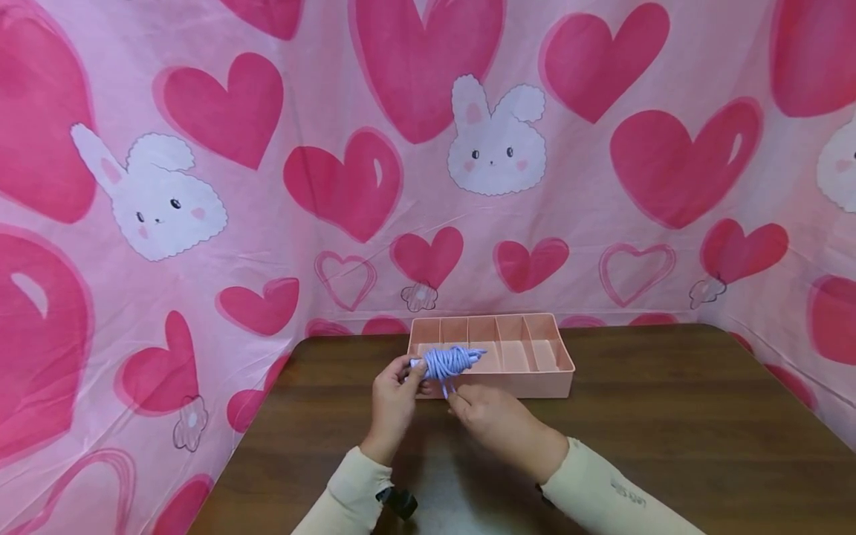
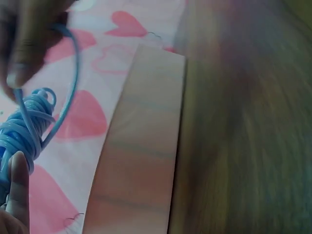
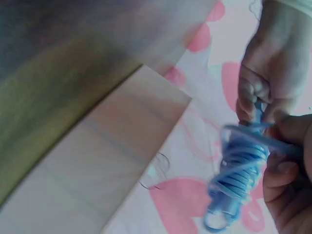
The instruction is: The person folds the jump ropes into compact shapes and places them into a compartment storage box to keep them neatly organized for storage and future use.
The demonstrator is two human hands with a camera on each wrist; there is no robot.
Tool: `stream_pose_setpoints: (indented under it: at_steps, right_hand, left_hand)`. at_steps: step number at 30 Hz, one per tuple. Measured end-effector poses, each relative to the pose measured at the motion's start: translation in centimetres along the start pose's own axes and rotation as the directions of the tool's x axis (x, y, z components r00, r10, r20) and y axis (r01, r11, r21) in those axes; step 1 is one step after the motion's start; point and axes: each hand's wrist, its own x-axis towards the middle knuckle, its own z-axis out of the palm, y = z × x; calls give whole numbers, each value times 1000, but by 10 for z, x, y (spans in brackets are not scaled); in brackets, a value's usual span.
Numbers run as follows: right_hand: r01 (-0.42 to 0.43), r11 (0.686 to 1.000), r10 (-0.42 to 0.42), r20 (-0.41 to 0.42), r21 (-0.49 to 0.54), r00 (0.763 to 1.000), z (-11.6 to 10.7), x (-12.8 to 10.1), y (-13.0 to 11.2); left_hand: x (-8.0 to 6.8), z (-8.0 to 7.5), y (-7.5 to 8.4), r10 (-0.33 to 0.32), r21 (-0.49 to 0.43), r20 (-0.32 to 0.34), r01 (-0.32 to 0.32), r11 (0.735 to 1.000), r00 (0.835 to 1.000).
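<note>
A bundle of light blue cord, wound round itself in many turns with small loops at its far tip, is held up in front of the body. My left hand grips its near end between thumb and fingers. Just below and to the right, my right hand pinches a strand drawn off the coils. In the left wrist view that strand arcs out from the wound cord to the right hand's fingers. The right wrist view shows both hands close together around the bundle's upper end, with the strand crossing over the coils.
Behind the hands, a pink divided box with several compartments stands on the dark wooden table. A pink cloth with hearts and rabbits hangs behind the table. Dark bands show at both wrists.
</note>
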Motion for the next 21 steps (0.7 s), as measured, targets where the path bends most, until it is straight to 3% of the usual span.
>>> stream_pose_setpoints:
  at_steps: [4,7,13,15,21]
  right_hand:
    - [110,994,-110,11,29,994,-9,6,-6]
    - [158,979,-165,44,128,985,-15,9,-11]
    - [164,961,-182,62,222,981,-27,11,-9]
    - [159,962,-173,48,223,984,-31,13,-4]
    - [130,953,-132,-10,274,991,-39,14,11]
  left_hand:
    - [-3,-1,-1,43,109,31,-46,993,999]
    - [-4,-1,-1,94,186,56,-103,977,994]
    - [-10,-3,2,179,386,208,-249,888,962]
    - [-11,-3,2,194,399,252,-284,872,948]
    - [-10,-6,1,188,351,327,-304,886,926]
